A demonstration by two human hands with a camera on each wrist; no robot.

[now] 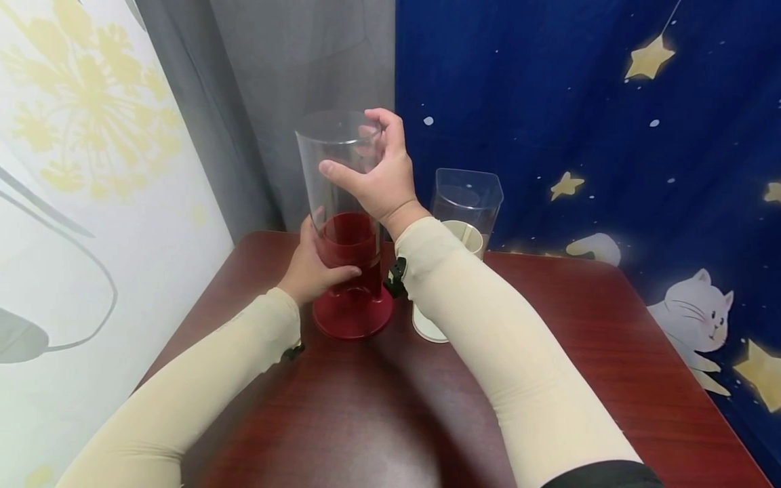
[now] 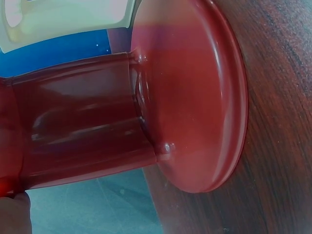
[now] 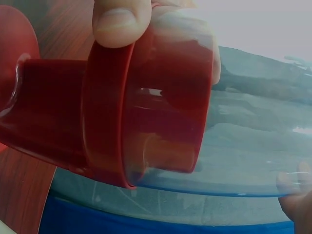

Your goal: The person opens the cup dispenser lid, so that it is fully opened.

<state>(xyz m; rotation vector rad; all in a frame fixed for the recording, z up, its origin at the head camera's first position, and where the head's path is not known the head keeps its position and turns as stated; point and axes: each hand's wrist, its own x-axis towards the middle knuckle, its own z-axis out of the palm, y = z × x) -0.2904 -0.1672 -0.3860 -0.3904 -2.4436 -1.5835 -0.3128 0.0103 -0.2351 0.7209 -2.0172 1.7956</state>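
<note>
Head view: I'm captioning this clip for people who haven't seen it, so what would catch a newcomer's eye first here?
First, the tall clear cylinder on its red pedestal base, upright at the back of the dark wooden table. The right hand grips its upper part, the left hand the red collar. Just right stands a second clear container on a cream base, before a blue curtain with stars and cats.

thumb point(image 3: 122, 22) on red base point(image 3: 97, 117), clear tube point(image 3: 243, 146)

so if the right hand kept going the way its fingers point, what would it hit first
Nothing new: the right hand already grips the clear tube on the red base. Beyond the tube hangs the grey curtain, though depth is unclear.
</note>
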